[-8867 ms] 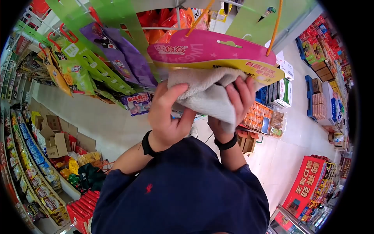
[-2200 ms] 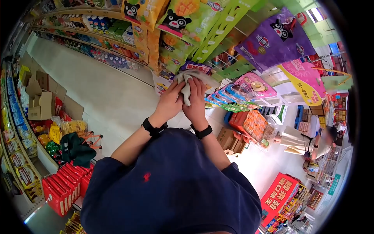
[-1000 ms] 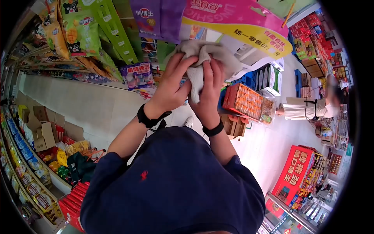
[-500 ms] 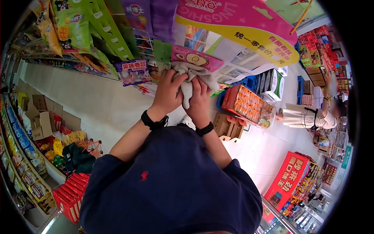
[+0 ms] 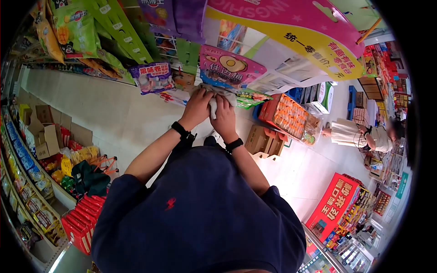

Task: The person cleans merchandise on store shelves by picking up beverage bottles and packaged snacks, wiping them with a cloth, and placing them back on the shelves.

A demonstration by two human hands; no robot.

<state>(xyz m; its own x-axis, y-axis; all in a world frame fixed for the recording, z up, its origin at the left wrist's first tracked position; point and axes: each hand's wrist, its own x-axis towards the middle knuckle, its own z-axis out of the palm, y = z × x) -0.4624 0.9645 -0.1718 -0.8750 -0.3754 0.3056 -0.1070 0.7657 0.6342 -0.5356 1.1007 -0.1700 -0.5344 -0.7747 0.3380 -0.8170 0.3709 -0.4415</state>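
Both your hands are together on one bunched grey cloth (image 5: 219, 89), your left hand (image 5: 198, 108) clamped on one side of it and your right hand (image 5: 224, 119) clamped on the other. The cloth sits out in front of you, just below a pink snack bag (image 5: 233, 67) with a halved avocado printed on it. A fold of the cloth hangs down between your hands. The fingers partly hide whatever lies beneath the cloth, so you cannot tell exactly what it touches. Your forearms reach forward from a navy shirt (image 5: 200, 218), and each wrist wears a black band.

A green packet (image 5: 253, 98) pokes out just to the right of the cloth, and a small purple candy bag (image 5: 152, 78) hangs near it on the left. Above the pink bag spreads a pink and yellow sign (image 5: 296, 34), with a purple pouch (image 5: 191, 18) beside it and a green mango bag (image 5: 75, 32) farther left.

On the floor (image 5: 118, 109) to your right stand a red box (image 5: 275, 109) of orange packets and, near it, a brown carton (image 5: 266, 141). Another person (image 5: 380, 136) in a pale skirt is well apart from you, at the right. To your left, an open cardboard box (image 5: 45, 139) stands near a stack of red packages (image 5: 82, 223).
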